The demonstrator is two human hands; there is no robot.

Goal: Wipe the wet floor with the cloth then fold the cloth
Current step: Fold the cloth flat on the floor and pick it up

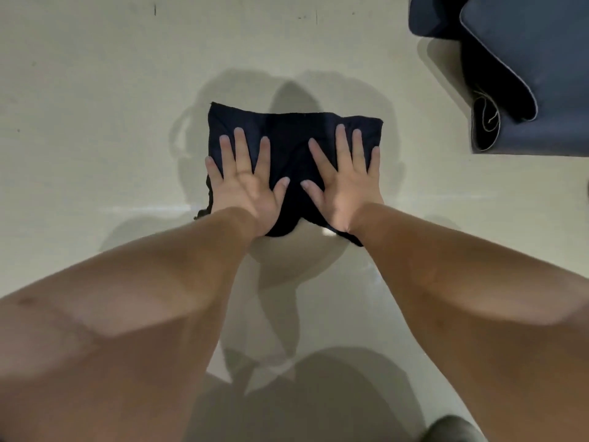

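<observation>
A dark navy cloth [291, 135] lies spread on the pale tiled floor [95, 122] in the middle of the view. My left hand [245, 183] presses flat on its left half, fingers spread. My right hand [345, 183] lies flat on its right half, fingers also spread. Neither hand grips the fabric; both palms rest on top of it. The cloth's near edge is partly hidden under my wrists. A glossy wet sheen shows on the floor [322, 250] just behind the cloth, between my forearms.
A dark blue padded piece of furniture [526, 74] stands at the top right, its corner about a hand's width from the cloth. A dark rounded object [452, 429] sits at the bottom right edge. Bare tile stretches to the left and far side.
</observation>
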